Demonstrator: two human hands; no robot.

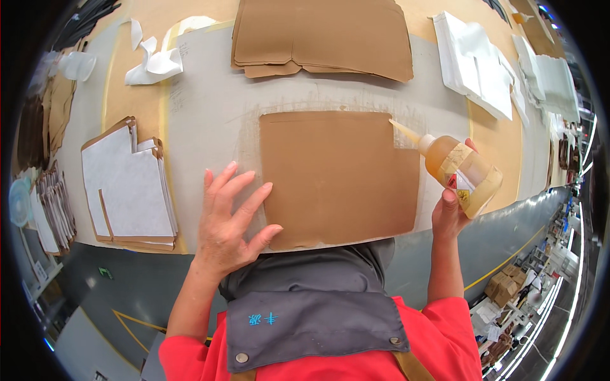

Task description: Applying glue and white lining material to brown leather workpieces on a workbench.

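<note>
A brown sheet [337, 184], with a corner notched out at its upper right, lies flat on the grey work surface in front of me. My left hand [232, 219] is at its left edge, fingers spread, thumb and fingertips at the sheet's border. My right hand [448, 213] is wrapped around a squeeze bottle [459, 170] of amber liquid with hazard labels. The bottle is tilted, and its long pointed nozzle reaches to the edge of the notch. Whether the tip touches the sheet or any liquid is coming out, I cannot tell.
Stacked brown sheets [324, 38] lie at the far side. To the left is a pile of white-faced, brown-edged pieces [127, 184]. White folded sheets [473, 66] lie far right; a crumpled white strip [154, 63] is far left. The table's near edge [210, 253] runs before my body.
</note>
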